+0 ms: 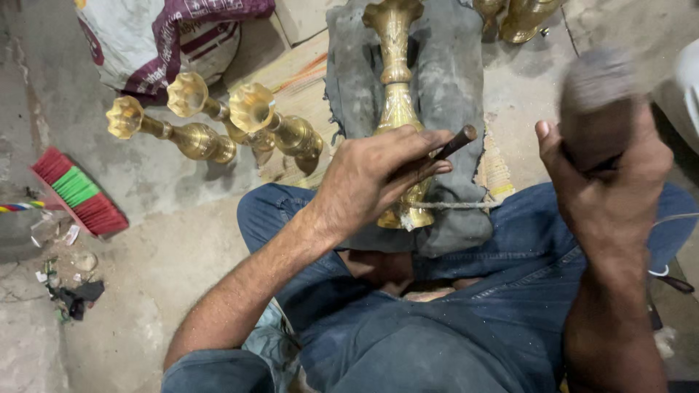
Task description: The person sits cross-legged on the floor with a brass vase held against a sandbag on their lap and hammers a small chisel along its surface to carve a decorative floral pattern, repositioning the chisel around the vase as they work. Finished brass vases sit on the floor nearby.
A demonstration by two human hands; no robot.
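Note:
A tall brass vase (397,102) lies lengthwise on a dark grey cloth pad (455,87) in front of my knees. My left hand (375,178) is closed around a thin dark metal punch (455,143), its tip resting against the vase's lower body. My right hand (608,193) is raised at the right and grips a blurred, grey-headed mallet (598,94). My legs in blue jeans (466,313) fill the bottom of the view.
Three more brass vases (211,124) lie on the concrete floor at the upper left, beside a printed sack (156,40). A red and green broom head (76,193) rests at the left. More brass pieces (520,18) sit at the top right.

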